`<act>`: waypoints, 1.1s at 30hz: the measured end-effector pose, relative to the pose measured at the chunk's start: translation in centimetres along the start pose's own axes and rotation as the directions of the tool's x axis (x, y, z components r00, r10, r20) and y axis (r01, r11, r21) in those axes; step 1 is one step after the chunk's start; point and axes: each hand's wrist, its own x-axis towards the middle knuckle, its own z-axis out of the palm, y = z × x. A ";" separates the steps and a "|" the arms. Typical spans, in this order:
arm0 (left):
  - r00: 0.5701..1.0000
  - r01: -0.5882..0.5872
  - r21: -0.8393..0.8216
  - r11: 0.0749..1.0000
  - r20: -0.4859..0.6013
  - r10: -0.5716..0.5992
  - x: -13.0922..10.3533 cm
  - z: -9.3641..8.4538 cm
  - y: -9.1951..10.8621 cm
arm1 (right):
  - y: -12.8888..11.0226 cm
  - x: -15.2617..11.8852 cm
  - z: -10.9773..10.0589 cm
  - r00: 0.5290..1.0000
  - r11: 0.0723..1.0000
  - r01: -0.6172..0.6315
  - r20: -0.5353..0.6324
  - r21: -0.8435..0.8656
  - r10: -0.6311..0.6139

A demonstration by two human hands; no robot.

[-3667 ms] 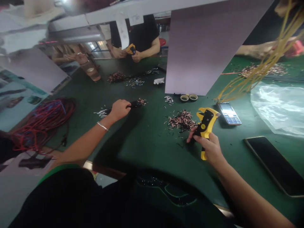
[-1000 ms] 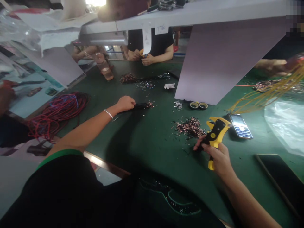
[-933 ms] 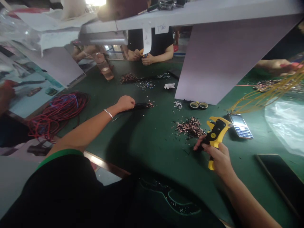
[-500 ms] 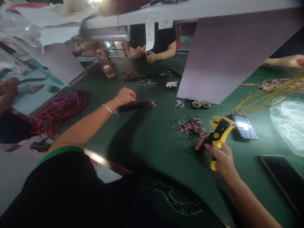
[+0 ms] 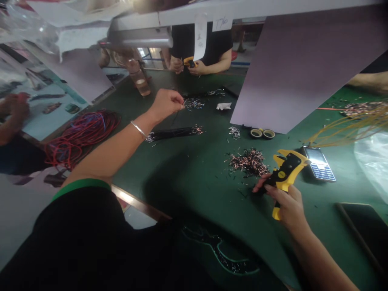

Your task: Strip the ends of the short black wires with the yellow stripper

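Observation:
My left hand [image 5: 167, 104] is raised over the far left part of the green table [image 5: 188, 178], its fingers pinched; whatever is between them is too small to make out. Below it lies a bundle of black wires [image 5: 176, 133] with bare ends. My right hand [image 5: 286, 202] is wrapped round the handles of a yellow and black wire stripper [image 5: 285, 171]. Just left of the tool's handles is a heap of copper-coloured wire scraps [image 5: 250, 161]. Beyond my left hand sits another pile of small wire pieces [image 5: 195, 104].
Red and blue wire coils [image 5: 81, 135] lie left, a bottle [image 5: 140, 82] behind them. Tape rolls [image 5: 262, 133], a keypad phone [image 5: 319, 163] and a dark phone [image 5: 363, 230] are right. A white panel [image 5: 303, 72] stands behind. Another person [image 5: 201, 48] works opposite.
My left hand has moved up and away from the black wire bundle, toward the far side. My right hand still grips the wire stripper. The view has shifted slightly.

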 end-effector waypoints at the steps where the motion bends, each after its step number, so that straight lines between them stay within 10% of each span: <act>1: 0.999 -0.042 -0.003 0.999 -0.019 0.042 0.0 -0.1 0.7 | 0.0 0.0 0.0 1.000 1.000 0.005 -0.003 -0.009 -0.005; 7: 0.985 -0.170 0.226 0.959 0.007 0.173 -1.0 0.0 2.8 | 0.0 -0.1 0.0 1.000 1.000 0.005 0.002 -0.009 -0.004; 15: 0.983 -0.158 0.376 0.913 0.145 0.111 -3.0 0.8 1.0 | -0.3 -0.1 0.0 1.000 1.000 -0.001 -0.004 -0.010 0.001; 24: 0.836 -0.413 0.499 0.762 0.539 0.100 -6.6 3.0 -1.5 | -0.6 -0.3 0.1 1.000 1.000 -0.012 0.002 -0.016 0.012; 33: 0.746 -0.630 0.534 0.563 0.617 0.250 -8.0 4.3 -3.6 | -0.2 -0.1 0.0 1.000 1.000 -0.001 -0.004 -0.019 0.001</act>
